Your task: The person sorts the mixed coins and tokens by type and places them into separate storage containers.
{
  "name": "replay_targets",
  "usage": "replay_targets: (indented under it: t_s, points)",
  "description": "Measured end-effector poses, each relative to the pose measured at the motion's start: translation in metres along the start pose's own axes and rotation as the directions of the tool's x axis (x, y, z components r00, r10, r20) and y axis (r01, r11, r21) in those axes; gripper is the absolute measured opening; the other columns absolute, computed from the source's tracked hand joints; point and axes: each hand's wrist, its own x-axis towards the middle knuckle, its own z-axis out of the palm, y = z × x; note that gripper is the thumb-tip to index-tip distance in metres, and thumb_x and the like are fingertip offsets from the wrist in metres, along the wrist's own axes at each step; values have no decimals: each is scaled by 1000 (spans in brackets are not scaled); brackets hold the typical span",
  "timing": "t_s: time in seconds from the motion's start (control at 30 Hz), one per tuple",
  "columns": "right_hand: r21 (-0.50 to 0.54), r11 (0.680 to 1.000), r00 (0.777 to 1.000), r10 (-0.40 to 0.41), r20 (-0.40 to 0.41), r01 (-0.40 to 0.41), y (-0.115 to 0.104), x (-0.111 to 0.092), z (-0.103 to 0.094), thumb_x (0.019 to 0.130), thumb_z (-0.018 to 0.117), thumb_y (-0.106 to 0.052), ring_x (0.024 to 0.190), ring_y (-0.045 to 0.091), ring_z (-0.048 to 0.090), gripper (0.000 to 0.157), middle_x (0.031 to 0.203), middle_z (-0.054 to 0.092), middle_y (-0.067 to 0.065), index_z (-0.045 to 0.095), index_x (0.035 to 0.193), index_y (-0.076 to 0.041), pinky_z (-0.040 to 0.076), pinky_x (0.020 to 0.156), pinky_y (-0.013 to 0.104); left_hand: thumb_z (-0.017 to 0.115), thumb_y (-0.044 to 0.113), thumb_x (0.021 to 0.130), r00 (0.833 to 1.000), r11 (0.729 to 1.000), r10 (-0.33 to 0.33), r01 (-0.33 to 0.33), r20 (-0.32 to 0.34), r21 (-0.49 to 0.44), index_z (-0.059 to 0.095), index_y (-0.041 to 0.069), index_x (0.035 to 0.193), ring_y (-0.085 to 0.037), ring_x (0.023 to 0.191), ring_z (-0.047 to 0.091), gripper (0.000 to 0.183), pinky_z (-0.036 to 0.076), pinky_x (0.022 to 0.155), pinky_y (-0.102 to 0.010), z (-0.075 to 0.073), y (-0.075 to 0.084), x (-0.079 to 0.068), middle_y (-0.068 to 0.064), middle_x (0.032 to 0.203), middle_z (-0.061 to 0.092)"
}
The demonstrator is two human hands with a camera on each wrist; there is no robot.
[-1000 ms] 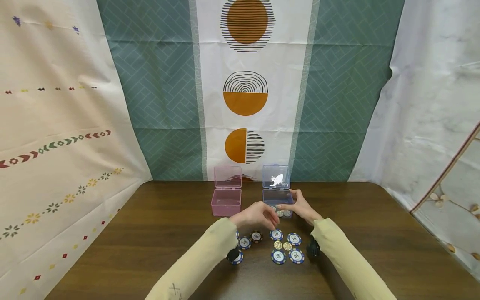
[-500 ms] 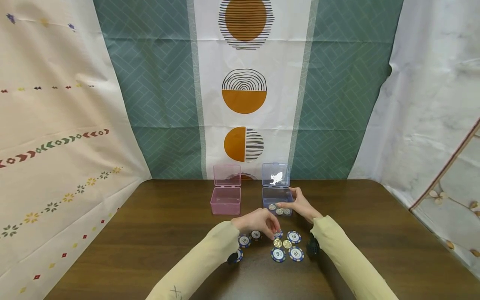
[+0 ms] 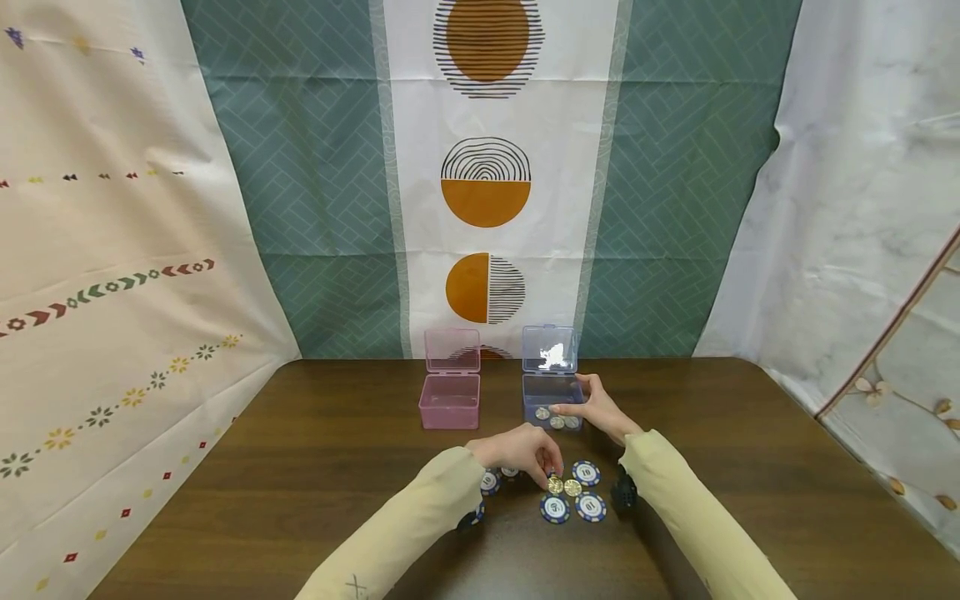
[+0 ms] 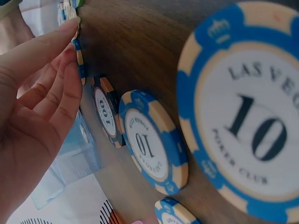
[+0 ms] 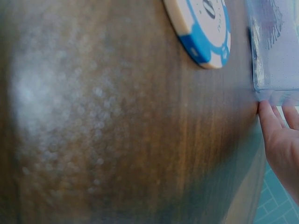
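The left hand [image 3: 519, 450] had come down over the last second to a shiny, round gold coin [image 3: 555, 486] on the brown wooden counter [image 3: 337, 450], seemingly bringing the coin within grasp; thumb and fingertips were close about it, though whether they pinched it could not be told. The right hand [image 3: 600, 410] stayed gripping the translucent blue plastic box [image 3: 531, 404], where gold coins lay behind the front wall. The left wrist view made legible a black-and-orange round poker chip [image 4: 105, 112] marked 100, partly covered in the head view, while the right wrist view showed fingertips against the box's side.
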Motion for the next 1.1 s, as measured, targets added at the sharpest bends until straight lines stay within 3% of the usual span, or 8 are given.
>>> replay_targets:
  t_s: [0.23, 0.47, 0.7, 1.1]
  points:
    - [-1, 1000, 1000, -13, -3, 13, 1, 0, 0, 73, 76, -32, 124, 39, 23, 89, 136, 21, 23, 18, 133, -3, 24, 95, 55, 77, 8, 71, 999, 995, 31, -33, 16, 94, 68, 9, 86, 2, 60, 48, 18, 42, 54, -12, 1, 0, 4, 7, 68, 58]
    - [4, 1000, 1000, 5, 18, -5, 0, 0, 0, 71, 76, -35, 125, 39, 21, 93, 140, 16, 20, 15, 135, -5, 23, 95, 56, 78, 12, 69, 1000, 989, 22, -22, 1, 143, 68, 10, 80, 2, 61, 48, 15, 40, 55, -11, 4, 3, 7, 8, 69, 58]
    - [1, 1000, 1000, -7, -8, 7, -2, 0, 0, 72, 76, -32, 124, 39, 23, 89, 137, 21, 22, 18, 133, -3, 23, 96, 55, 78, 12, 68, 999, 974, 52, -48, -13, 222, 66, 10, 77, 2, 63, 48, 15, 40, 56, -9, 7, 5, 10, 9, 72, 55]
    - [3, 1000, 1000, 5, 0, -5, -2, -2, 2, 72, 76, -34, 124, 38, 23, 91, 137, 19, 22, 16, 134, -5, 23, 95, 55, 78, 10, 69, 999, 988, 35, -36, 5, 148, 61, 10, 74, -1, 58, 48, 18, 40, 54, -12, 6, 11, 7, 10, 66, 53]
